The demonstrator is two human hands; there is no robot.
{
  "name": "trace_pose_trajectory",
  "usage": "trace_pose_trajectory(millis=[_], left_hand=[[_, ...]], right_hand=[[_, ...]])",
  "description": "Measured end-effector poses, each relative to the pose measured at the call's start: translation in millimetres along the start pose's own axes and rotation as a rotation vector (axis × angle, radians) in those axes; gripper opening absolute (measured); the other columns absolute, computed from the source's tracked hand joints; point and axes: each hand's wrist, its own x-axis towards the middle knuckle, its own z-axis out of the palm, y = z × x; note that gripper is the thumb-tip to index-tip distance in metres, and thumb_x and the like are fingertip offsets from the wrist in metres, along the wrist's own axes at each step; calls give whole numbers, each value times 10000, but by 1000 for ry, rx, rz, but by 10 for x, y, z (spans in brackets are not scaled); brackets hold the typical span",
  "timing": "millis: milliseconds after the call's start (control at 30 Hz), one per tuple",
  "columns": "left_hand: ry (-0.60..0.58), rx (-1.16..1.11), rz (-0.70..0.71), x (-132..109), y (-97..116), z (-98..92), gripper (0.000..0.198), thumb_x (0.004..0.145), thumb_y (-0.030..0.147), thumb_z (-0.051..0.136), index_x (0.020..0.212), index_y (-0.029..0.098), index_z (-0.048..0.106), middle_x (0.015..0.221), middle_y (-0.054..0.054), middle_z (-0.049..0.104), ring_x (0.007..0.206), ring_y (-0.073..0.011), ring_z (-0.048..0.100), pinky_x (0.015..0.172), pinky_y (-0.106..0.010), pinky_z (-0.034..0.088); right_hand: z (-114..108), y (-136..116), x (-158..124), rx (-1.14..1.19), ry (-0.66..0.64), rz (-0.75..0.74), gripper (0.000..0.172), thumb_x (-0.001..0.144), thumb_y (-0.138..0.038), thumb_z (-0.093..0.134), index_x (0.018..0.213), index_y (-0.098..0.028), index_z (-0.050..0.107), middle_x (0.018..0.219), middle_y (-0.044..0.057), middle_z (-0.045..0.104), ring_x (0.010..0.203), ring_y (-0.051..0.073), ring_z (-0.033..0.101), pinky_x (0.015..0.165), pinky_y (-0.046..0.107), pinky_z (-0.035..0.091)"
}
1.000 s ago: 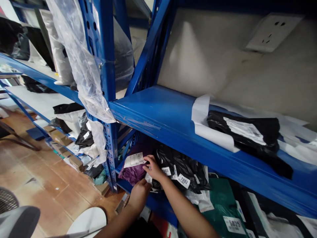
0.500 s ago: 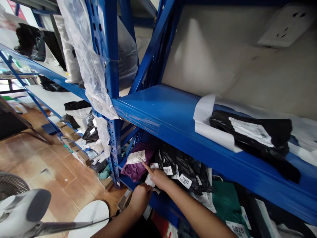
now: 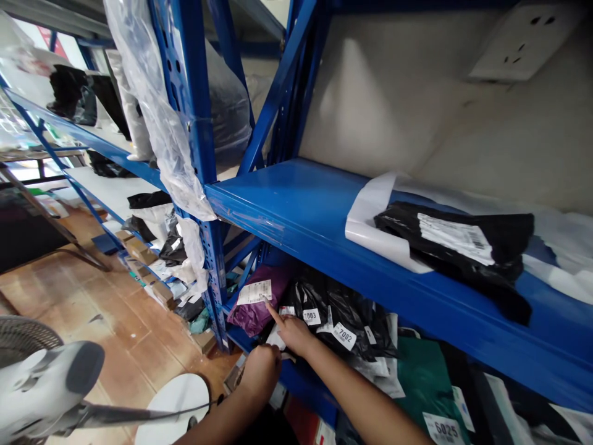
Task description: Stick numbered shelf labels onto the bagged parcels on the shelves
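Observation:
A purple package [image 3: 259, 312] with a white printed label [image 3: 254, 292] lies at the left end of the lower shelf. The outstretched index finger of my right hand [image 3: 294, 332] reaches the label's lower right edge; its other fingers are bent. Just below and left of it, my left hand [image 3: 262, 366] is closed on white paper [image 3: 275, 339], mostly hidden by both hands. Black bags tagged 7003 [image 3: 311, 317] and 7002 [image 3: 344, 335] lie right of the purple package.
Above my hands runs a blue shelf [image 3: 287, 191] bearing a black labelled parcel [image 3: 456, 238]. A blue upright [image 3: 189, 111] draped with plastic wrap stands to the left. A green bag [image 3: 421, 377] is at lower right, a fan [image 3: 50, 383] at lower left.
The view has shifted slightly, so the upper shelf's parcel appears farther left and the fan farther right. Both hands keep nearly the same pose beside the purple package.

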Motion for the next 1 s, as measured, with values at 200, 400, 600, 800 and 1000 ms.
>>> trace_pose_trajectory(millis=[200,400,600,800,1000], left_hand=[[204,-167,44,-76,-154,273,204,730,36,472,816,152,616,899,-64,631,854,-148,604,762,-222,432],[370,-330,93,-96,-202,399,182,742,25,469,716,188,547,841,-40,596,791,-145,591,720,-219,434],[435,-384,46,-152,-148,399,144,812,155,480,733,208,588,767,-20,661,754,-164,613,705,-241,433],[454,-483,-69,-152,-233,419,118,753,158,523,771,182,637,734,-2,697,713,-166,631,662,-239,444],[465,-597,-116,-81,-296,428,112,712,208,569,761,155,654,719,-12,701,726,-178,643,680,-256,458]], right_hand=[[-64,-39,-7,122,-5,32,887,710,-91,608,1458,-279,171,937,88,726,852,244,663,734,296,481],[-414,28,-229,521,-124,-277,946,707,-17,438,1460,-232,-94,1072,44,703,975,164,649,870,291,480],[-517,167,-403,556,-296,-406,1119,580,-10,535,1447,-201,-146,1118,72,689,1006,217,643,866,319,483],[-243,148,-374,577,-242,-391,1217,534,-66,708,1464,-214,-64,1048,52,708,1011,249,617,894,358,452],[173,-2,-405,716,164,-239,990,693,-65,622,1470,-201,24,774,-11,731,835,207,639,889,366,446]])
